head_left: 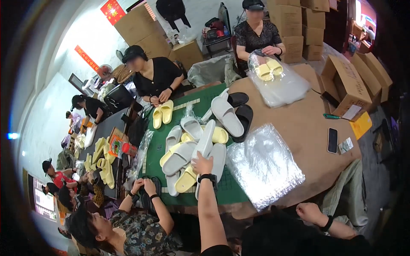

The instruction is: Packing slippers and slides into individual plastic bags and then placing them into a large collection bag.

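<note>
My left hand, a dark watch on its wrist, reaches into a heap of slide sandals and grips the near end of a grey slide sandal. Around it lie more grey slides, such as one lying on its side, and a yellow slide close to my fingers. Black slides rest at the heap's far right. Down at the right, by the table's near edge, my right hand is curled closed with nothing visible in it. A stack of clear plastic bags lies between my two hands.
The table has a green mat and a brown cover. On the right are a phone, a green-handled cutter and an open carton. Co-workers sit around, one holding bagged yellow slides, another with a yellow pair.
</note>
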Motion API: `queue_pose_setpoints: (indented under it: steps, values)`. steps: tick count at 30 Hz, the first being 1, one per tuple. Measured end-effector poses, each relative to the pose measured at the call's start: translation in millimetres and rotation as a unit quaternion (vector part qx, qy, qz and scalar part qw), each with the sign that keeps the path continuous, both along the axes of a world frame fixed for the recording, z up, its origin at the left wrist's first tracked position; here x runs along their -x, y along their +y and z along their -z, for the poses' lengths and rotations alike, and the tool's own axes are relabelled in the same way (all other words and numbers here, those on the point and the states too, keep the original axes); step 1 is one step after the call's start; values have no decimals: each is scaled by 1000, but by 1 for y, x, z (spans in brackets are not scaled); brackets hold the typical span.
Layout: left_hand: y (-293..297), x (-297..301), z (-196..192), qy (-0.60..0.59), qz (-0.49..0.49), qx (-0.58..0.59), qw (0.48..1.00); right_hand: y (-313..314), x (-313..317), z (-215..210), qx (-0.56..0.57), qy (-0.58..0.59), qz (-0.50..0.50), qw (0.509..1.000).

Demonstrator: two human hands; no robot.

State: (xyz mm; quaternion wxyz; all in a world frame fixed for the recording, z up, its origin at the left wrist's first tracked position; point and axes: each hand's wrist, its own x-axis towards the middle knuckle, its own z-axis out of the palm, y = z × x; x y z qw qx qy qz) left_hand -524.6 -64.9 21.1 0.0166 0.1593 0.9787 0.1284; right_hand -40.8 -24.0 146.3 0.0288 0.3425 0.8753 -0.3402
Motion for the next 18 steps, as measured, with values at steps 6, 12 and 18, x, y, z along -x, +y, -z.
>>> queue_pose_setpoints:
  steps: [6, 12, 18]
  values:
    - [31, 8, -32, -75, 17, -69, 995, -7, -13, 23, 7, -13, 38, 999]
    - [14, 11, -67, -5, 28, -265, 964, 7, 5, 33, 47, 13, 41, 998]
    - [-38, -26, -152, -105, 91, -466, 874, 50, 91, 25, 115, 146, -52, 981]
